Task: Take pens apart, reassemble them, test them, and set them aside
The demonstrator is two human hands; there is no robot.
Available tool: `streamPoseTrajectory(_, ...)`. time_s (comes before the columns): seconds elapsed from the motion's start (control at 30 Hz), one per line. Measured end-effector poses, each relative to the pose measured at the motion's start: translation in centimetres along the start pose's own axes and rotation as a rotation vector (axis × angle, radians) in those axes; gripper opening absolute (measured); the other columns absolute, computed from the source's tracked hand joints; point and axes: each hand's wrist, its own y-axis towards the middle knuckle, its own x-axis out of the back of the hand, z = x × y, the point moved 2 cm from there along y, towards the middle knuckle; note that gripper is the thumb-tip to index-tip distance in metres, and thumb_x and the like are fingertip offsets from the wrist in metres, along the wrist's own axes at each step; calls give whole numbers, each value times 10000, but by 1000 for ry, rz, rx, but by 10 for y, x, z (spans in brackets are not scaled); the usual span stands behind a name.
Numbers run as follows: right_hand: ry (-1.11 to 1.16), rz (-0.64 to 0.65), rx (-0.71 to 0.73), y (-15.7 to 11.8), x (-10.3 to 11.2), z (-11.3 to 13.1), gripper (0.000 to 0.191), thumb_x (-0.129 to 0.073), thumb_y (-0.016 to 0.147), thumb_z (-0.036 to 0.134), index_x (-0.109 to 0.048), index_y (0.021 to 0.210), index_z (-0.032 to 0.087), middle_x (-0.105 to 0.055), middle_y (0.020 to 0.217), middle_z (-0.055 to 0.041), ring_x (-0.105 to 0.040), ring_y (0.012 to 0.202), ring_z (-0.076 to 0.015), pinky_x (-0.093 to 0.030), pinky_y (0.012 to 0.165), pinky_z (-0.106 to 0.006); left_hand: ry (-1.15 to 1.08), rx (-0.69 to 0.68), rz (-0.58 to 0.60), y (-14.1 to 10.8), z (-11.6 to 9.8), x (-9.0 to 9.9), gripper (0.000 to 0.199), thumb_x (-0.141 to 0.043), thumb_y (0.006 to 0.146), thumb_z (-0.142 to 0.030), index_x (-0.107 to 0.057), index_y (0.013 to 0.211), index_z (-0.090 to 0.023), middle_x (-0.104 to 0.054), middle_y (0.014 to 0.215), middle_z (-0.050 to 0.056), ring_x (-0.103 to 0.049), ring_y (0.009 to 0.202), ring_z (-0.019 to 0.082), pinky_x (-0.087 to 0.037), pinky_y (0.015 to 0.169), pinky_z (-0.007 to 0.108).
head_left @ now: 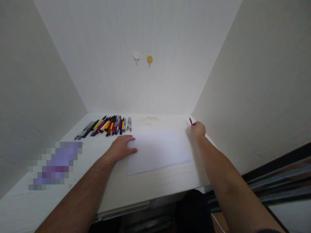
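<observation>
Pinching a red-and-black pen [190, 121] in my right hand [198, 130], I rest my spread left hand [120, 149] at the left edge of the paper [157, 152].

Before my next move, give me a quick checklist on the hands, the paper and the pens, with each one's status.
1. Right hand gripping a pen: ok, a red and dark pen pokes out past the fingers.
2. Pen's writing tip exposed: cannot tell, too small here.
3. Left hand at the paper: ok, thumb and fingers reach over the left edge of the white sheet.
4. Right hand over the sheet: not ok, it is off to the right, near the side wall.
5. Sheet clear of loose pens: ok, the pile of pens lies beyond its far left corner.
</observation>
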Motion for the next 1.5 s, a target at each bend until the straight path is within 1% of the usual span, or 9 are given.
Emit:
streamPoseTrajectory(0.2,-185,42,-19,23,-4,-32,240,-548,816,173,-693,1001,127,-694,1013,-211,-675,975,-302,-510,792,-375,5,4,-5,0,0,1,618,-683,641,-538,-634,1181,-240,-550,1369,74,-458,1283,292,-330,1090,416)
streamPoseTrajectory(0.5,-375,80,8,40,-19,-43,312,-464,881,189,-672,1101,113,-682,1018,-236,-671,993,-313,-514,809,-419,6,8,9,-3,-3,2,627,-697,646,-523,-623,1196,-231,-540,1380,79,-455,1289,278,-317,1102,407)
streamPoseTrajectory(0.9,-503,25,75,44,-26,-45,298,-472,837,149,-712,991,61,-670,952,-266,-649,998,-358,-511,770,-444,-31,28,14,-9,-11,7,630,-725,644,-487,-630,1197,-200,-539,1374,88,-444,1297,278,-322,1107,376)
streamPoseTrajectory(1.0,-396,-30,114,33,-20,-28,304,-493,821,159,-699,1024,66,-669,1002,-248,-640,1009,-343,-494,789,-423,-33,11,23,-9,-12,9,637,-726,646,-471,-626,1202,-177,-535,1375,103,-450,1291,271,-315,1113,364)
streamPoseTrajectory(1.13,14,-6,147,4,-21,18,295,-522,815,250,-709,997,113,-702,960,-187,-657,937,-283,-473,751,-347,-55,15,33,-10,-10,9,638,-733,641,-465,-631,1197,-170,-531,1378,103,-439,1302,267,-306,1124,352)
streamPoseTrajectory(1.23,132,106,214,-29,-30,59,226,-593,770,332,-722,856,168,-718,777,-80,-662,730,-191,-452,624,-257,-87,20,2,-11,-8,8,576,-715,668,-458,-646,1166,-177,-552,1357,95,-461,1285,260,-318,1117,346)
streamPoseTrajectory(1.3,258,303,273,-56,-38,82,222,-620,750,347,-716,823,161,-713,737,-68,-646,670,-169,-429,580,-243,-124,43,-38,-12,-7,7,514,-695,696,-432,-657,1139,-175,-593,1307,91,-507,1235,249,-352,1088,337)
streamPoseTrajectory(1.4,174,340,381,-95,-40,107,181,-631,728,361,-701,755,196,-715,760,-53,-633,692,-180,-407,591,-258,-193,101,-123,-12,-8,9,375,-642,747,-385,-678,1065,-190,-672,1170,66,-596,1092,215,-430,986,308)
streamPoseTrajectory(1.5,62,321,407,-123,-37,119,166,-585,756,345,-689,752,216,-707,771,-48,-623,715,-189,-376,582,-266,-189,290,-293,-13,-3,18,210,-561,795,-323,-687,914,-205,-720,952,46,-642,899,191,-474,821,287)
